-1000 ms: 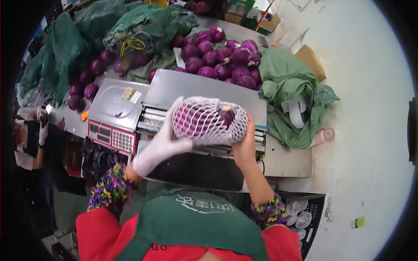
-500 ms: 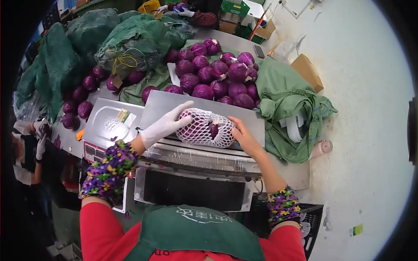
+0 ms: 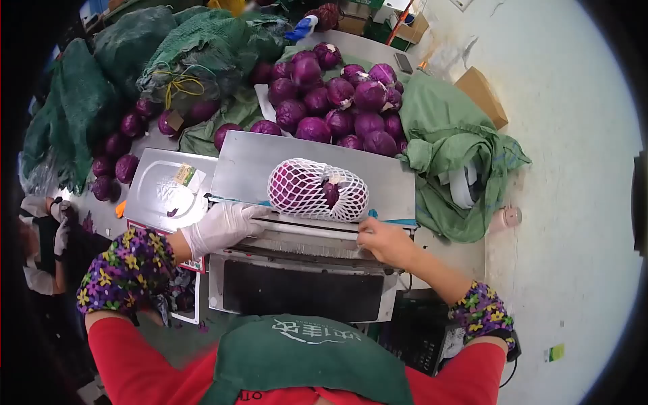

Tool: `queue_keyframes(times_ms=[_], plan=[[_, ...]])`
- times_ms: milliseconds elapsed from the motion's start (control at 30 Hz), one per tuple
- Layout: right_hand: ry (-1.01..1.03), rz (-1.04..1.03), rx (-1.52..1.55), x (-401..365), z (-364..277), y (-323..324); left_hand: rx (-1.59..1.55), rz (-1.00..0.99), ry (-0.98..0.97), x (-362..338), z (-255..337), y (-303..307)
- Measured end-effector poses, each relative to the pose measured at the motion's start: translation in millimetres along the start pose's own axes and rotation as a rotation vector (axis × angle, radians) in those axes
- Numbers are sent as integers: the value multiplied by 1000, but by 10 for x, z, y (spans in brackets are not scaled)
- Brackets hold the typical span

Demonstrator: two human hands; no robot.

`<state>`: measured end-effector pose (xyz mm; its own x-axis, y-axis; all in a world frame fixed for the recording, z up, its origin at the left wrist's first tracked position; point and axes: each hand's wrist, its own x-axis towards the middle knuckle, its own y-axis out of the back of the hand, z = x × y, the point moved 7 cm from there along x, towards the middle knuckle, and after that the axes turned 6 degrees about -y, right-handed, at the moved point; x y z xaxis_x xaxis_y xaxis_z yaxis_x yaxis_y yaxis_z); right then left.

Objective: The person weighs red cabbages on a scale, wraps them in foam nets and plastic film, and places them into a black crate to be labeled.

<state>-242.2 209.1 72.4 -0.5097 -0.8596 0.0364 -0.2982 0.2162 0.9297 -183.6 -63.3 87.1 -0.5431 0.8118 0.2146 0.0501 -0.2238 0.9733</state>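
Red cabbage in a white foam net sleeve (image 3: 297, 189) lies on the flat metal plate (image 3: 236, 158) of a wrapping machine, touched by neither hand. Purple leaf shows through the mesh and at a gap in the middle. My left hand (image 3: 223, 228), in a white glove, is closed at the left end of the machine's front bar (image 3: 307, 226). At the right end of that bar, my bare right hand (image 3: 388, 241) has its fingers pinched together. What either hand's fingertips hold cannot be made out; clear film may be there.
Loose red cabbages (image 3: 314, 128) are heaped behind the plate. Green mesh sacks (image 3: 196, 50) stand back left, and a green cloth sack (image 3: 445, 121) lies on the right. A metal scale (image 3: 158, 182) sits at the left. Co-workers' gloved hands (image 3: 304, 27) show at the back and far left.
Both my hands have let go of the netted cabbage and moved down to the front bar, the left also outward. The netted cabbage stays on the plate.
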Motion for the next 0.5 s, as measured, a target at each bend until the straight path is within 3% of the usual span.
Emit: queue_keyframes(times_ms=[33, 100, 167, 233, 267, 333, 367, 433, 467, 500], plan=[[5, 1, -2, -6, -108, 143, 4, 1, 3, -27, 96, 17], [-664, -269, 761, -182, 24, 280, -1066, 133, 847, -332, -104, -86], [-700, -168, 893, -241, 3, 524, -1232, 421, 854, -355, -91, 305], [-463, 310, 1240, -173, 72, 923, -781, 616, 555, -297, -189, 698], [-458, 305, 1241, -91, 144, 935, -777, 618, 561, -198, -283, 770], [-217, 500, 264, 139, 173, 1198, 126, 233, 283, 290, -309, 994], [-203, 506, 259, 233, 266, 1152, 483, 72, 102, 417, -347, 883], [237, 260, -516, 473, 159, 714, 567, -105, 143, 429, -660, 363], [247, 269, -527, 546, 300, 497, 281, -1, 173, 463, -750, 122], [162, 275, -341, 612, 493, 266, -7, 106, 196, 501, -763, -27]])
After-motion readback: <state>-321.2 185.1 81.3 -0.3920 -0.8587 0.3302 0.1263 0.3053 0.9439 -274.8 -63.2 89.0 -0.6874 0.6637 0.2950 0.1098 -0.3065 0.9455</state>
